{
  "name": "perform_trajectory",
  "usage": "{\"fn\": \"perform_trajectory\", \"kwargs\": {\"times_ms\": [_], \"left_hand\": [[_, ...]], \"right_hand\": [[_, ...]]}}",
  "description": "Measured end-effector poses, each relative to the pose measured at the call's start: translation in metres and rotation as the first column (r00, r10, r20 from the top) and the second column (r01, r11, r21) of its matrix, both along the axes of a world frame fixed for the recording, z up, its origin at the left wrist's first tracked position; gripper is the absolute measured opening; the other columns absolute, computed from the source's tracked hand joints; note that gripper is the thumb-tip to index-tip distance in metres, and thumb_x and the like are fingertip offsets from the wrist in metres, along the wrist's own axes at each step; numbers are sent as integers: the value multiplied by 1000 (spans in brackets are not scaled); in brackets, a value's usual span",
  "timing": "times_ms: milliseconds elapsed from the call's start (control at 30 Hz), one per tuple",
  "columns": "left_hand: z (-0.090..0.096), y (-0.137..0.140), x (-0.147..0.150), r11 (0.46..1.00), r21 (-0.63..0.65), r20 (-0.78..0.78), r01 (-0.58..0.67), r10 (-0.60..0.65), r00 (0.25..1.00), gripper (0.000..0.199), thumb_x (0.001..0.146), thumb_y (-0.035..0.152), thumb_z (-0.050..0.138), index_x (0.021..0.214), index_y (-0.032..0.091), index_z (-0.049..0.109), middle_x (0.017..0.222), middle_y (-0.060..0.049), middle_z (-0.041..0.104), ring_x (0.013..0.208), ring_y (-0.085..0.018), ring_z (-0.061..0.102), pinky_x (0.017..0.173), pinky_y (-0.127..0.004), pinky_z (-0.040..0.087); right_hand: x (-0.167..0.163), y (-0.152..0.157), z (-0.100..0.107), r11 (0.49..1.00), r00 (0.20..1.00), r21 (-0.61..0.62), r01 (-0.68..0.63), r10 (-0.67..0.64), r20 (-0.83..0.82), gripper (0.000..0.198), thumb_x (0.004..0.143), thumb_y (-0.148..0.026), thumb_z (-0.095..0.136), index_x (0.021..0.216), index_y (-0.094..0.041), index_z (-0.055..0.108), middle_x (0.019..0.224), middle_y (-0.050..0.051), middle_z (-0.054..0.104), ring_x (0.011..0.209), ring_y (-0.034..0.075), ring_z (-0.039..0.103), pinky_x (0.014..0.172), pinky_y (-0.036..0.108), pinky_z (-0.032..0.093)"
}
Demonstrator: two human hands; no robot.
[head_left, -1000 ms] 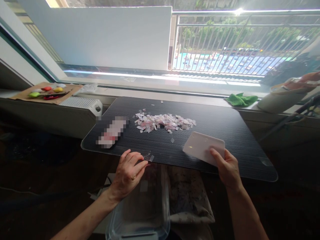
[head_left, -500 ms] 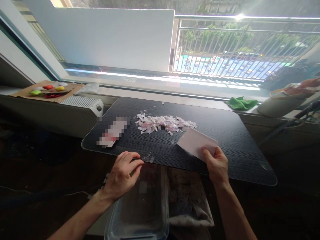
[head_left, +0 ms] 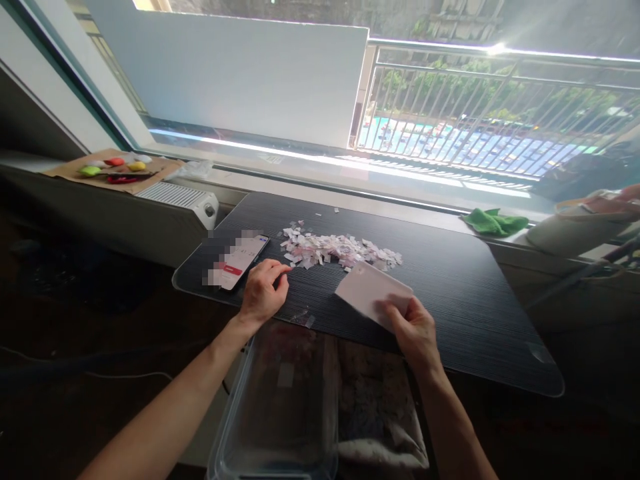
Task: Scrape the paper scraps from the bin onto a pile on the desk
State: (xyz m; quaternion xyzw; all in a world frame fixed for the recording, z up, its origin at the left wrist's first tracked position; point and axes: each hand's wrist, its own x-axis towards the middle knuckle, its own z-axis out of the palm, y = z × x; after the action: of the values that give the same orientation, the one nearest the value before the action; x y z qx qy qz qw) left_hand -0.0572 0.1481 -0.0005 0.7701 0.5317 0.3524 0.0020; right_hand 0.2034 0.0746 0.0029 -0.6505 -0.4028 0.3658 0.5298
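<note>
My right hand [head_left: 417, 327] grips the near right corner of a pale, flat card [head_left: 373, 293], thumb on top. The card is tilted over the dark table [head_left: 465, 293], its far edge close to a heap of small paper pieces [head_left: 340, 250]. My left hand [head_left: 265, 288] is above the table at the heap's left end. Its index finger reaches toward the scraps, the thumb sits a little apart, and the other fingers are curled; I see nothing held. Just left of this hand lies a phone [head_left: 245, 263], partly blurred out.
A clear plastic bin [head_left: 285, 413] stands below the table's front edge, beside a bag-like liner [head_left: 385, 453]. Small transparent bits [head_left: 303, 319] lie near that edge. Along the window are a green cloth [head_left: 495, 222], a radiator [head_left: 180, 200] and a brown sheet [head_left: 70, 175] with colourful items.
My left hand has moved forward from the table's front edge to beside the heap. My right hand has shifted the card slightly left. The view has tilted a little.
</note>
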Motion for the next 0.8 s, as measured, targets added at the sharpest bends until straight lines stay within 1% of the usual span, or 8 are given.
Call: {"fn": "perform_trajectory", "kwargs": {"times_ms": [133,200,267,367,500,633,700,800], "left_hand": [[-2,-2,0,1000,-2,-10,10,-10,1000,17,76,17,44,83,18,59,84,-3,55,84,-15,52,81,-30,40],[-2,-4,1,1000,-7,-12,22,-22,1000,16,76,18,45,81,19,60,83,-2,55,83,-14,52,81,-30,39],[-1,-5,1,999,-15,-8,37,-37,999,15,76,20,46,79,19,60,82,-2,55,82,-14,52,81,-30,39],[0,-5,1,995,-32,9,95,-95,995,13,76,21,47,76,19,60,82,-2,56,82,-13,52,80,-30,38],[0,-5,-1,967,-65,19,248,-247,969,12,75,23,50,73,20,61,82,-1,56,80,-12,51,78,-29,38],[5,-11,-5,916,-126,25,381,-381,924,13,75,23,50,74,21,63,83,-1,56,82,-13,50,80,-29,37],[8,-16,-7,891,-173,26,421,-423,906,16,76,23,48,74,22,64,83,-1,56,84,-13,50,83,-30,36],[12,-22,-8,885,-205,68,418,-413,908,19,77,23,47,70,20,63,85,-2,55,85,-13,49,84,-30,36]], "right_hand": [[-21,-12,7,980,981,-68,-185,181,-66,29,64,-38,62,84,-17,58,70,1,62,60,13,54,53,23,44],[-21,-12,7,988,985,-35,-151,147,-95,30,64,-38,63,85,-17,58,72,1,62,63,14,55,56,23,45],[-14,-9,4,999,994,0,-43,42,-101,32,62,-38,64,86,-18,57,75,1,63,65,14,56,59,24,45],[-4,-7,0,999,997,-20,36,-38,-74,34,61,-39,65,87,-18,56,75,0,63,65,14,56,59,25,46],[-15,-15,2,991,995,-89,-100,97,-28,32,64,-38,62,87,-17,57,72,1,62,63,14,55,56,24,45],[-30,-24,11,969,976,-117,-217,215,-29,28,66,-37,60,84,-16,57,69,1,61,60,13,54,53,22,43],[-30,-24,13,968,976,-125,-219,215,-41,28,66,-37,60,84,-16,57,69,1,61,61,13,54,54,23,43],[-23,-20,13,982,987,-113,-152,145,-66,32,64,-38,61,87,-17,57,73,1,62,63,14,55,57,24,44]]}}
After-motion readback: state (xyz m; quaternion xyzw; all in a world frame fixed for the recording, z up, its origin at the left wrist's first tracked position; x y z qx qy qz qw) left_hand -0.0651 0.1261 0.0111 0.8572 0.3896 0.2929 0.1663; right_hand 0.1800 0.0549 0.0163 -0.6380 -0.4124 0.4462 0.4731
